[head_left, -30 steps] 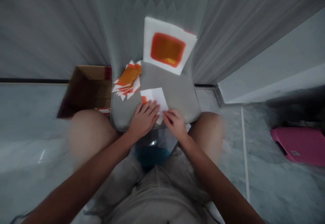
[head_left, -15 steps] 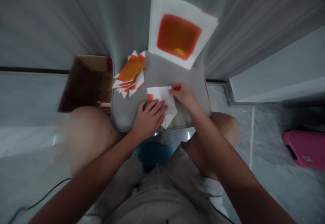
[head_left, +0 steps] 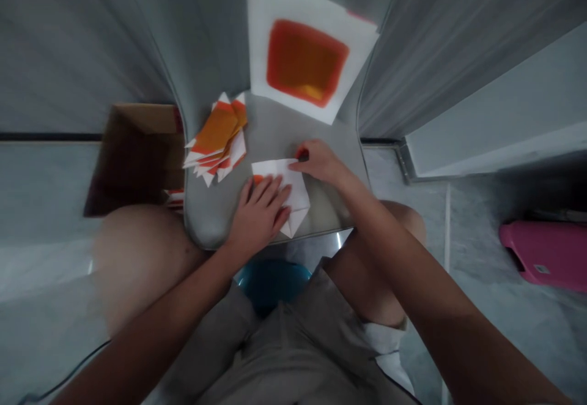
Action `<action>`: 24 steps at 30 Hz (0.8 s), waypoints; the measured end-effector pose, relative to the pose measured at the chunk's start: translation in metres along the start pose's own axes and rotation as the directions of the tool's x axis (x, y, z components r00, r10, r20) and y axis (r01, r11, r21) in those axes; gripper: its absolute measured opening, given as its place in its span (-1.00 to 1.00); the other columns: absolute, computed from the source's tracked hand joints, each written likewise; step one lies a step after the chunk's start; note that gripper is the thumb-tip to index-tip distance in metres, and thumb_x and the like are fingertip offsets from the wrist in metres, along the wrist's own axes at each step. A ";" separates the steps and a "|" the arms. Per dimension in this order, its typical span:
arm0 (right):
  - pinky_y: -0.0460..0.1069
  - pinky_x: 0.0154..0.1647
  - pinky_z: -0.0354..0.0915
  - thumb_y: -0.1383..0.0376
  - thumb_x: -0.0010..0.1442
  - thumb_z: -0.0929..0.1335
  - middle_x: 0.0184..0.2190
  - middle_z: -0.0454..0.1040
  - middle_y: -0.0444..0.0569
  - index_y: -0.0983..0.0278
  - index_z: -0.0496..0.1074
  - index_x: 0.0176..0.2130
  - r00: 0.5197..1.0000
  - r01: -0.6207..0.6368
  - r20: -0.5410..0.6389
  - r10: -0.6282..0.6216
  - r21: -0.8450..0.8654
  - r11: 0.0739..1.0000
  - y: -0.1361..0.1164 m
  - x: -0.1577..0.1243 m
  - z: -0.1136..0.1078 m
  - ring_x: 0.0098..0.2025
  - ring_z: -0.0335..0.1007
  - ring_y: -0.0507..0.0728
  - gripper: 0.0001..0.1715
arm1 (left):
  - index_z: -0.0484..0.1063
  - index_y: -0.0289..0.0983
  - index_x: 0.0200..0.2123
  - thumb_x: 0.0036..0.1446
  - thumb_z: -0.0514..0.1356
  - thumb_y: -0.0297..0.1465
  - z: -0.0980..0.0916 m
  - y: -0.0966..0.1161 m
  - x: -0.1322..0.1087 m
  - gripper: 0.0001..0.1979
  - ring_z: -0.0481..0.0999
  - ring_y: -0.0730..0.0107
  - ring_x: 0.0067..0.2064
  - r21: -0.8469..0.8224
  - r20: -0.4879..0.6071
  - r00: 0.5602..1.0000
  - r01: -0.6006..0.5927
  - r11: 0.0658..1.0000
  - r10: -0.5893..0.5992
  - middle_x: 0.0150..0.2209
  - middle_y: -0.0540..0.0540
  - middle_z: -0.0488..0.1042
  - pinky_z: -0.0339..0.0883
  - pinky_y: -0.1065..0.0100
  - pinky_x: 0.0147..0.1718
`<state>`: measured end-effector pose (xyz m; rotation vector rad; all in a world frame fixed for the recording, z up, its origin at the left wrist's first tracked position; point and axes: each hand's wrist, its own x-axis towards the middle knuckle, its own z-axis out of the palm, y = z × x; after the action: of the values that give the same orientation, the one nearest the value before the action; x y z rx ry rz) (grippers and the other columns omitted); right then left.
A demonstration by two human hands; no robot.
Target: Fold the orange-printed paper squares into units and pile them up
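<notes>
A small folded sheet of white paper (head_left: 298, 193) with an orange patch lies near the front edge of the grey seat surface (head_left: 270, 122). My left hand (head_left: 259, 212) rests flat on its left part, fingers spread. At the paper's upper right corner, my right hand (head_left: 316, 159) has thumb and fingers pinched together on the edge. Left of the paper sits a pile of folded orange and white papers (head_left: 219, 136). Farther back lies a stack of white square sheets (head_left: 261, 56) with an orange-red square in the middle.
An open cardboard box (head_left: 132, 166) stands on the floor at the left, beside my knee. Below the front edge, between my legs, is a blue plastic object (head_left: 274, 279). A pink plastic object (head_left: 550, 252) lies on the floor at the right.
The whole view has shifted a little, so the seat and papers appear farther left. My left hand still presses the paper, and my right hand stays at its upper corner.
</notes>
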<state>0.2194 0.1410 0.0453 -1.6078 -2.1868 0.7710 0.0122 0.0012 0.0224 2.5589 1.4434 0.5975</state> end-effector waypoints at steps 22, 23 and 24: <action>0.20 0.21 0.39 0.23 0.45 0.34 0.10 0.55 0.05 0.16 0.63 0.08 0.882 0.310 -0.360 -0.302 -0.038 0.950 0.010 -0.058 0.048 0.14 0.44 0.25 -0.68 | 0.23 -0.29 0.44 0.38 0.12 -0.02 -0.007 -0.016 0.013 -0.29 0.21 -0.09 0.47 0.021 0.060 0.998 -0.001 1.000 0.000 0.44 -0.26 0.28 -0.22 -0.16 0.50; 0.21 0.22 0.38 0.23 0.47 0.32 0.11 0.57 0.05 0.17 0.61 0.11 0.884 0.321 -0.344 -0.316 -0.043 0.946 0.008 -0.060 0.048 0.14 0.45 0.25 -0.66 | 0.22 -0.30 0.44 0.38 0.11 -0.02 -0.006 -0.016 0.013 -0.28 0.20 -0.08 0.48 0.024 0.062 0.998 -0.001 1.000 -0.001 0.45 -0.26 0.28 -0.21 -0.15 0.50; 0.21 0.23 0.38 0.23 0.48 0.30 0.11 0.58 0.06 0.18 0.59 0.14 0.886 0.333 -0.328 -0.328 -0.041 0.942 0.005 -0.063 0.048 0.14 0.47 0.24 -0.64 | 0.21 -0.31 0.45 0.38 0.11 -0.02 -0.006 -0.017 0.013 -0.27 0.20 -0.07 0.48 0.026 0.061 0.998 0.000 1.000 -0.002 0.45 -0.26 0.28 -0.19 -0.14 0.50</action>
<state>0.2169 0.0712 0.0073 -1.2009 -2.1142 0.3840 0.0024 0.0204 0.0259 2.5725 1.4420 0.4988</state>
